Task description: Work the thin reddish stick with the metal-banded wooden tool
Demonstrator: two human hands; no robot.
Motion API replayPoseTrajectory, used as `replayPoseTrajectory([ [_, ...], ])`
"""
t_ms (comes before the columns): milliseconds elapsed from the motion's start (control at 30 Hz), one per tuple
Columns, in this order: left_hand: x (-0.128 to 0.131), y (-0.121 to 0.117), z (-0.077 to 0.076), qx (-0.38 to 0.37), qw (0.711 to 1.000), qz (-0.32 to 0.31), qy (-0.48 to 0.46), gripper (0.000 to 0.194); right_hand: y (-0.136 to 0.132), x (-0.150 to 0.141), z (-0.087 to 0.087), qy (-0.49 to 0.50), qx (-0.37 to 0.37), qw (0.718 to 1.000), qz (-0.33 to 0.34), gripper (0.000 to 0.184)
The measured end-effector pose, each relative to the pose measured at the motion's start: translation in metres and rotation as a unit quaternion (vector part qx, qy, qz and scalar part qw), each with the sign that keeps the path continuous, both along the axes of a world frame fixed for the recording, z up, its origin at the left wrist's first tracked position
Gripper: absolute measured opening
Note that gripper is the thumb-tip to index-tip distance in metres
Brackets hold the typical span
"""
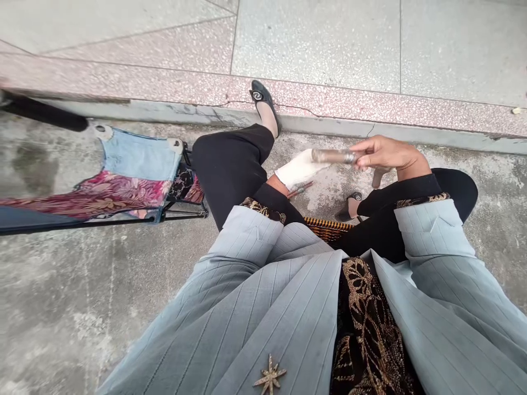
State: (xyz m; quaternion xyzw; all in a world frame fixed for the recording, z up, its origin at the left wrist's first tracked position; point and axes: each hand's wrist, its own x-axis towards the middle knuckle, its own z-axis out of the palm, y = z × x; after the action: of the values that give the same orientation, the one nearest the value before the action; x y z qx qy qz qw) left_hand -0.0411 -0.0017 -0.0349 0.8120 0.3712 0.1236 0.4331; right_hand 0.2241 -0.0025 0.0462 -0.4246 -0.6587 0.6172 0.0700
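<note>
Though blurred, tube (332, 156) between right fingers (367, 145).

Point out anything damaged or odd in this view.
A thin crack runs along the pink paving beside the forward shoe, breaking its surface. Also mismatched: the left hand wears a white glove, while the right hand is bare.

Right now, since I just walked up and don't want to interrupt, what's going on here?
The seated person's bare right hand grips a blurred tube by one end. The other end overlaps the white-gloved left hand in this view; whether they touch is unclear. Thin reddish pieces show below that hand. To the left stands what looks like a folding chair with floral fabric.
</note>
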Motion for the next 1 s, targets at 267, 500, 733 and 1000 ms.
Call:
replayPoseTrajectory([
  [267, 0.025, -0.017, -0.005, 0.040, 0.993, -0.058, 0.094, 0.030, 0.003, -0.007, -0.032, -0.050, 0.094, 0.968, -0.226, 0.052],
  [500, 0.018, -0.018, 0.001, 0.102, 0.983, -0.041, 0.147, 0.030, 0.006, -0.017, -0.047, -0.378, 0.183, 0.908, -0.009, 0.028],
  [733, 0.010, -0.010, 0.004, 0.165, 0.977, -0.053, 0.127, 0.032, 0.000, -0.005, -0.017, -0.160, -0.042, 0.971, 0.171, 0.038],
  [1000, 0.019, -0.010, -0.017, 0.093, 0.985, -0.030, 0.145, 0.032, -0.002, -0.001, -0.012, 0.034, 0.058, 0.972, -0.224, 0.052],
])
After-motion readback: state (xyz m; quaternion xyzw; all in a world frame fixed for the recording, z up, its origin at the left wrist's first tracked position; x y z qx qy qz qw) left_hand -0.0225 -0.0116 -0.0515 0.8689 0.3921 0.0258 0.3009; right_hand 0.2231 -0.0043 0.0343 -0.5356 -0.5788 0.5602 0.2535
